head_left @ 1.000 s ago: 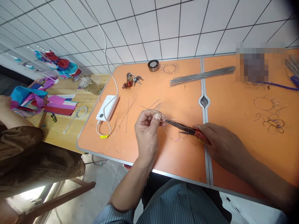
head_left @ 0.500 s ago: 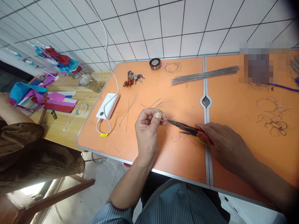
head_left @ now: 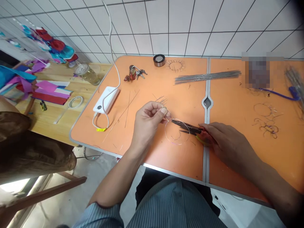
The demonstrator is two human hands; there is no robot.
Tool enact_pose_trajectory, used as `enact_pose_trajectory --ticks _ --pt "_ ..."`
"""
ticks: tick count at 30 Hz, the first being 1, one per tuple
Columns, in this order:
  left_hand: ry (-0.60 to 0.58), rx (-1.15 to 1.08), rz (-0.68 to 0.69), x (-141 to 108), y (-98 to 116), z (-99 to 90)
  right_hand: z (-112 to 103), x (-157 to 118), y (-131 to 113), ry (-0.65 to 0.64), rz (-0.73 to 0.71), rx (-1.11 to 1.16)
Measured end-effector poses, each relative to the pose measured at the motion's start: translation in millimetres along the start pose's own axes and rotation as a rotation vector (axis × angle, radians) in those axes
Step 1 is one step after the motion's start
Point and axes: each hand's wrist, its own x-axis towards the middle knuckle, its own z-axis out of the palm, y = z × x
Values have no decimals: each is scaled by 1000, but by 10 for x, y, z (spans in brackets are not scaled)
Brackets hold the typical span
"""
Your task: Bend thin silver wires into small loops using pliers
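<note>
My left hand (head_left: 150,122) pinches a thin wire between thumb and fingers; the wire runs into a round wire ring (head_left: 169,139) hanging just to its right. In my right hand (head_left: 225,141) are pliers (head_left: 190,127) with red and yellow handles and dark jaws. The tips of the pliers lie close to the left fingertips, beside the ring; whether they touch the wire I cannot tell. Beyond the left hand lie several short wires (head_left: 163,100). A bundle of straight wires (head_left: 209,76) rests farther back on the orange table (head_left: 152,82).
A white power box (head_left: 105,99) with a cable stands at the left. Toward the back are keys (head_left: 136,73), a tape roll (head_left: 159,60) and a wire loop (head_left: 175,65). Bent wire rings (head_left: 268,128) lie at right. Another person's sleeve (head_left: 23,148) shows at far left.
The pliers' tips have drawn slightly away from the left fingertips. The ring now shows more fully, hanging below the left hand. The whole view has shifted a little.
</note>
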Motion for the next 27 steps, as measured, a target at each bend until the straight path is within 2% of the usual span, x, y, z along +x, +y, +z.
enact_pose_trajectory --ticks 5,10,20,23,27 --pt "-63 65 -23 34 216 -28 -173 -23 45 -47 65 -96" --pt "-126 145 14 -2 343 -60 -370 -71 14 -12 74 -104" --pt "-262 207 -64 42 436 18 -595 -226 -113 -39 49 -46" --pt "-309 221 -70 84 450 43 -627 -306 -140 -48 110 16" --pt "-380 117 -177 105 430 32 -601 -409 -187 -76 227 136"
